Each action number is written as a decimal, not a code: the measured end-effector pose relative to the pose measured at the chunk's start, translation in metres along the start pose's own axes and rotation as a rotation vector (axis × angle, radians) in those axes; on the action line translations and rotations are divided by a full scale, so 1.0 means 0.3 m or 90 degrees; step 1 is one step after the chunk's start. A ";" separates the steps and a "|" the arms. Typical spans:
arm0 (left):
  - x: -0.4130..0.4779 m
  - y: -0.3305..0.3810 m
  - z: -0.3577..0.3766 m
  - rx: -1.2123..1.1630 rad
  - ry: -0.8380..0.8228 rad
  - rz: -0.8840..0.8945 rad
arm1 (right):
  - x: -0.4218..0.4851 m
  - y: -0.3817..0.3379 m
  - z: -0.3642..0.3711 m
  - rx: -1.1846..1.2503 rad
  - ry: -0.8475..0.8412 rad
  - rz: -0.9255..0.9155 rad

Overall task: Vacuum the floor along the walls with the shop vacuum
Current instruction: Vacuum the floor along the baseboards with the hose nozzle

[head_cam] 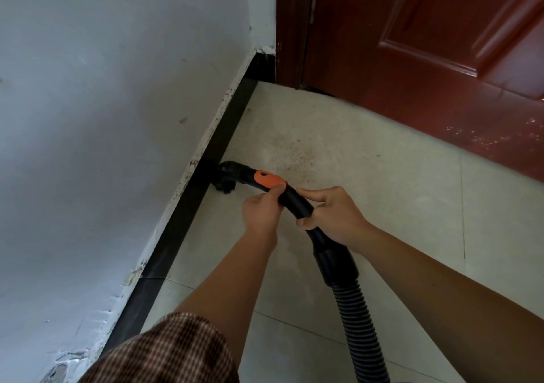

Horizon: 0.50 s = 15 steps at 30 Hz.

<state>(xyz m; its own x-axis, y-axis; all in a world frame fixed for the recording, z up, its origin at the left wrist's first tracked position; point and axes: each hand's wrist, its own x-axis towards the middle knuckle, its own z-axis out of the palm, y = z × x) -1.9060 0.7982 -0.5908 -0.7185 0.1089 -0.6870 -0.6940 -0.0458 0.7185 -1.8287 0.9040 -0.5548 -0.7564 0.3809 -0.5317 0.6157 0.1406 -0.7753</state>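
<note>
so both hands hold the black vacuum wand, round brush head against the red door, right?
Not the red door: head view shows the black round brush head against the black baseboard. Left hand and right hand do hold the black vacuum wand.

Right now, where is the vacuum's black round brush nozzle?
In the head view the black round brush nozzle sits left of centre on the pale tiled floor, at the black baseboard, just beyond the orange slider and the left hand.
</note>
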 end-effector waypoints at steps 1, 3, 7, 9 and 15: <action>0.005 0.004 0.002 -0.003 -0.004 0.001 | 0.002 -0.003 0.001 -0.007 0.006 -0.002; 0.014 0.013 0.006 -0.008 -0.014 0.003 | 0.007 -0.009 0.005 -0.015 0.022 -0.003; 0.026 0.022 0.016 -0.019 -0.032 0.008 | 0.008 -0.017 0.006 -0.023 0.053 0.001; 0.025 0.021 0.025 -0.019 -0.045 0.008 | 0.004 -0.018 -0.001 -0.028 0.061 0.005; -0.004 -0.004 0.071 -0.037 -0.078 -0.007 | -0.032 -0.014 -0.056 -0.058 0.073 0.016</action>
<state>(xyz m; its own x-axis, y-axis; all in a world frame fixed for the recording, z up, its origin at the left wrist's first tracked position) -1.9033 0.8192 -0.5886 -0.7017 0.2298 -0.6744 -0.7064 -0.1006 0.7007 -1.8203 0.9152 -0.5408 -0.7129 0.4873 -0.5043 0.6560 0.2091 -0.7252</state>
